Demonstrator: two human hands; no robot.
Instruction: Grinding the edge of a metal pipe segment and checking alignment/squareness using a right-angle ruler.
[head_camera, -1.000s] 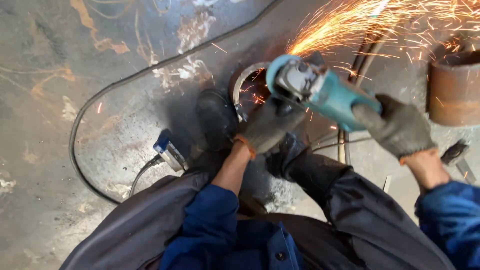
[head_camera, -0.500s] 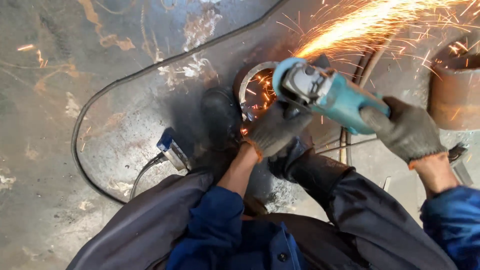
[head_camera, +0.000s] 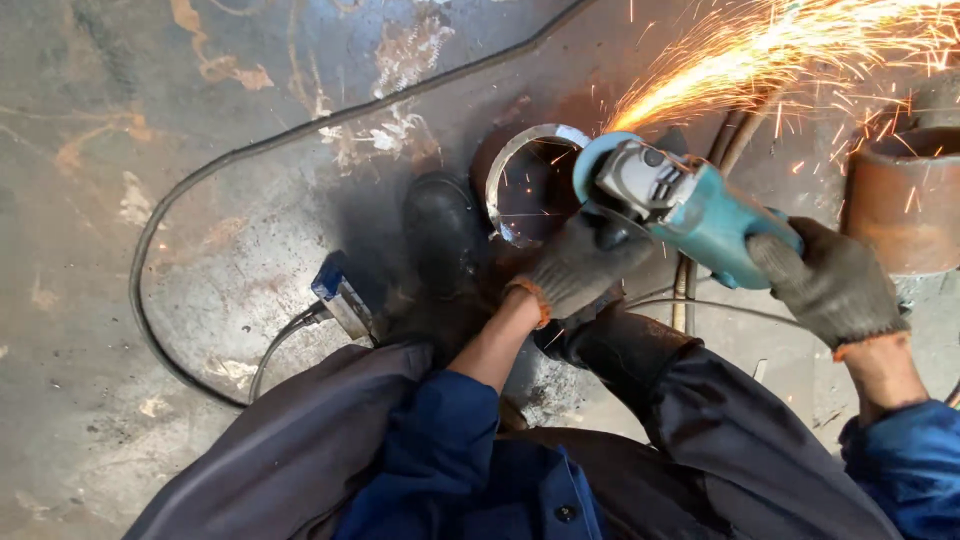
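Teal grinder sits right of centre, its disc on one steel ring at centre, sparks streaming to the upper right. Both gloved hands clasp it: left hand near the head, right hand round the body. Grinding looks underway; steady pressure seems needed. One boot braces beside the ring, one rusty pipe at right.

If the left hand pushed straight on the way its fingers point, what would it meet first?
The left hand, gloved and gripping the front of the teal angle grinder, points up-frame. Beyond the grinder head, the metal ring on the floor looks first in line, though depth is unclear.
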